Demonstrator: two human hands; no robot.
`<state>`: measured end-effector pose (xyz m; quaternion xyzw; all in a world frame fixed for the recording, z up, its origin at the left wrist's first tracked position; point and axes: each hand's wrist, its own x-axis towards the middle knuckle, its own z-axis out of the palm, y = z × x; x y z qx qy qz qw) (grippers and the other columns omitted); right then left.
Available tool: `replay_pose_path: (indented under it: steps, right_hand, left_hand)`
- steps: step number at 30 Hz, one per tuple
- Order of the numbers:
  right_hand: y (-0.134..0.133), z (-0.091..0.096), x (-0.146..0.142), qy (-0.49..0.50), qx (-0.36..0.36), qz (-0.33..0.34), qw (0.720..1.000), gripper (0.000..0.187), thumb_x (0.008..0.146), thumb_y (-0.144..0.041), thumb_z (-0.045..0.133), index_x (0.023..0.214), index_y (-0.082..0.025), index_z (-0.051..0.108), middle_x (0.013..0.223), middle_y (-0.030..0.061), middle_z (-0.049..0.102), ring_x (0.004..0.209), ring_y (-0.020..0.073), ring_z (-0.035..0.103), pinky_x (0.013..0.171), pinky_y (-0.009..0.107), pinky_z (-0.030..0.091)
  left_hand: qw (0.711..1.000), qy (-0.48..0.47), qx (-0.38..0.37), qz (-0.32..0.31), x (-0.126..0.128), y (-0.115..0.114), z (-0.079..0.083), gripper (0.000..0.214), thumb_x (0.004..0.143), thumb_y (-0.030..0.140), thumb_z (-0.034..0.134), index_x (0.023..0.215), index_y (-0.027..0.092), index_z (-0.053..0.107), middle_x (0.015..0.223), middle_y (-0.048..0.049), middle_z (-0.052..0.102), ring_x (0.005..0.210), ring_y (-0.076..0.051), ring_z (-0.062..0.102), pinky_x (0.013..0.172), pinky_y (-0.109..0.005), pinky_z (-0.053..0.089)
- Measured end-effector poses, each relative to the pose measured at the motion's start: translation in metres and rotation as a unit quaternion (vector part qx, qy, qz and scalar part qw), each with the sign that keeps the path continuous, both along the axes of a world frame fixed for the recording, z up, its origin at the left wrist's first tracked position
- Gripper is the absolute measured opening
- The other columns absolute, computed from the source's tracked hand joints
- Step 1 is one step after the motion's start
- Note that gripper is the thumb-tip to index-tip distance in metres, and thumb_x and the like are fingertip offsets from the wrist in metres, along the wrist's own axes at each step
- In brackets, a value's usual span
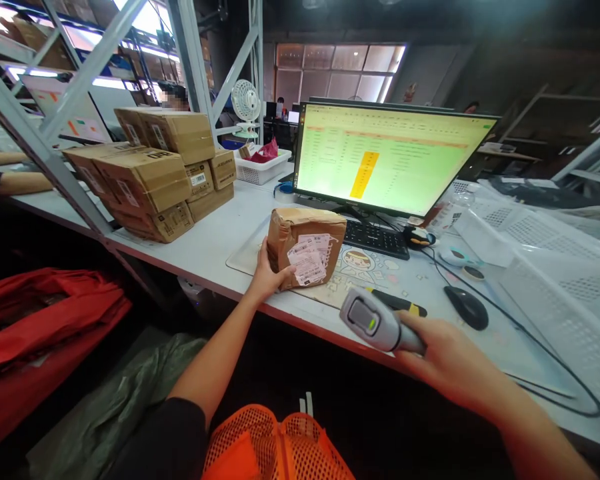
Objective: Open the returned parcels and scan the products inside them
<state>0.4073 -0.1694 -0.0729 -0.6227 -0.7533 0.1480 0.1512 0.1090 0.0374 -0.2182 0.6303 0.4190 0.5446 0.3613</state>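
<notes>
Your left hand (269, 277) has the parcel (307, 233) by its lower left corner: thumb on the front face by the labels (310, 259), other fingers along the left side. Grasping, not released. Parcel is at the near edge of the desk (205, 257), on the mat (245, 257), left of and nearer than the keyboard (377, 239). Labelled face is turned toward you; the labels overlap, print too small to read.

Your right hand (443, 343) is wrapped around the scanner (375, 320) by its handle, fingers clenched on it. Scanner is over the near edge of the desk, to the right of the parcel and apart from it, green light showing on its body. A black-and-yellow tool (400, 303) lies just beyond it, partly hidden. Mouse (466, 307) sits farther right, near neither parcel nor keyboard.

Monitor (425, 160) is on at the far side, spreadsheet up with an orange block. Boxes (150, 177) are stacked on the left; white basket (263, 172) beyond them with the fan (245, 100) behind. White crates (565, 280) on the right. Red bag (45, 347) below the desk at near left. Another person's arm (25, 183) rests at far left.
</notes>
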Motion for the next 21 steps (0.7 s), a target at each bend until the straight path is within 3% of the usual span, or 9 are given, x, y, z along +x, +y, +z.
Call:
replay_pose_path:
  steps: [2,4,8,11,13,16,21]
  right_hand:
    - [0.001,-0.004,-0.011,-0.008,0.005,0.008,1.000,0.024,0.079,-0.034,0.061,0.100,-0.027,0.072,0.092,0.0031,0.076,0.080,0.0240,0.070,0.071,0.031,0.052]
    - [0.012,-0.008,-0.004,-0.008,0.017,-0.008,1.000,0.022,0.082,-0.037,0.057,0.095,-0.025,0.070,0.088,0.0037,0.075,0.077,0.0235,0.069,0.069,0.031,0.051]
    - [0.050,-0.021,0.052,-0.028,0.073,-0.139,0.987,0.035,0.085,-0.054,0.053,0.090,-0.023,0.068,0.074,0.0050,0.072,0.068,0.0252,0.066,0.064,0.033,0.047]
    - [0.072,-0.035,0.096,-0.084,0.075,-0.252,0.961,0.032,0.081,-0.054,0.055,0.084,-0.024,0.065,0.070,0.0068,0.070,0.069,0.0288,0.066,0.064,0.035,0.046]
    - [0.073,-0.041,0.109,-0.106,0.061,-0.286,0.951,0.029,0.080,-0.051,0.055,0.080,-0.024,0.063,0.070,0.0083,0.070,0.071,0.0306,0.067,0.065,0.037,0.045]
    - [0.056,-0.039,0.098,-0.080,0.046,-0.220,0.971,0.031,0.083,-0.053,0.052,0.081,-0.024,0.064,0.073,0.0069,0.071,0.071,0.0286,0.067,0.066,0.036,0.047]
    - [0.016,-0.021,0.036,-0.035,-0.002,-0.035,0.999,0.022,0.082,-0.034,0.058,0.098,-0.027,0.071,0.092,0.0033,0.076,0.082,0.0248,0.071,0.074,0.031,0.053]
  left_hand:
    - [1.000,-0.006,-0.010,-0.011,-0.001,0.000,-0.001,0.121,0.077,0.048,0.085,0.167,0.023,0.008,0.166,-0.0190,0.026,0.156,-0.033,0.028,0.128,-0.049,0.027]
    - [1.000,0.006,-0.025,-0.018,-0.002,-0.001,-0.002,0.129,0.073,0.050,0.087,0.167,0.022,0.004,0.168,-0.0201,0.022,0.158,-0.034,0.024,0.129,-0.051,0.023]
    - [0.997,0.059,-0.050,-0.019,-0.005,-0.007,-0.002,0.143,0.064,0.052,0.093,0.168,0.022,-0.001,0.171,-0.0203,0.015,0.161,-0.036,0.015,0.131,-0.053,0.017]
    - [0.997,0.060,-0.056,-0.012,-0.005,-0.010,-0.001,0.140,0.067,0.052,0.092,0.168,0.024,0.000,0.172,-0.0183,0.017,0.160,-0.035,0.018,0.131,-0.053,0.019]
    - [0.997,0.055,-0.055,-0.004,-0.004,-0.011,-0.001,0.136,0.069,0.052,0.090,0.168,0.024,0.002,0.171,-0.0175,0.019,0.160,-0.033,0.021,0.131,-0.052,0.020]
    - [0.997,0.060,-0.054,0.000,-0.003,-0.010,-0.003,0.133,0.070,0.054,0.089,0.168,0.023,0.003,0.171,-0.0166,0.021,0.160,-0.032,0.022,0.131,-0.051,0.021]
    - [0.998,0.045,-0.034,-0.001,-0.003,-0.008,-0.007,0.132,0.067,0.055,0.090,0.167,0.023,0.009,0.170,-0.0178,0.024,0.159,-0.033,0.023,0.130,-0.052,0.022]
